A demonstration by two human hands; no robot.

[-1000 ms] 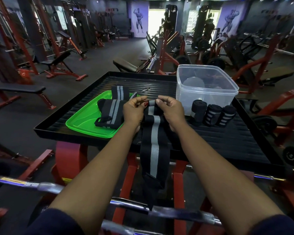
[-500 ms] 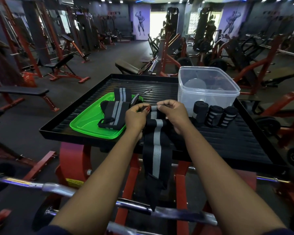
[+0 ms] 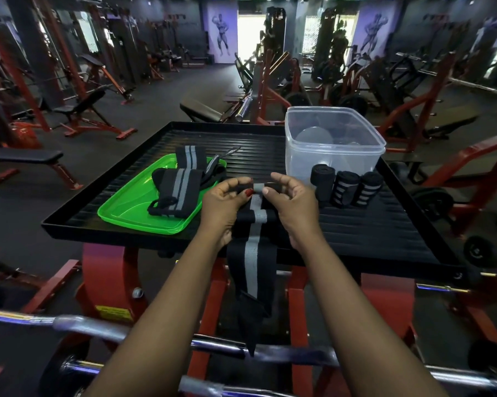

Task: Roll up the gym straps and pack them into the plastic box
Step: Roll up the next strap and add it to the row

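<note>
A black gym strap with a grey stripe (image 3: 252,253) lies over the near edge of the black tray table (image 3: 385,233) and hangs down in front. My left hand (image 3: 224,204) and my right hand (image 3: 291,202) pinch its far end, which is folded into a small first roll between my thumbs and fingers. Three rolled straps (image 3: 346,187) stand side by side to the right of my hands. The clear plastic box (image 3: 332,150) stands open behind them. More unrolled straps (image 3: 181,190) lie on a green lid (image 3: 132,204) at the left.
A chrome barbell (image 3: 98,328) runs across below the table, close to me. The table rests on a red frame (image 3: 109,279). Benches and red gym machines fill the floor around and behind.
The view has shifted slightly closer. My fingers have turned the strap's far end over into a small roll; the hanging part stays over the table edge.
</note>
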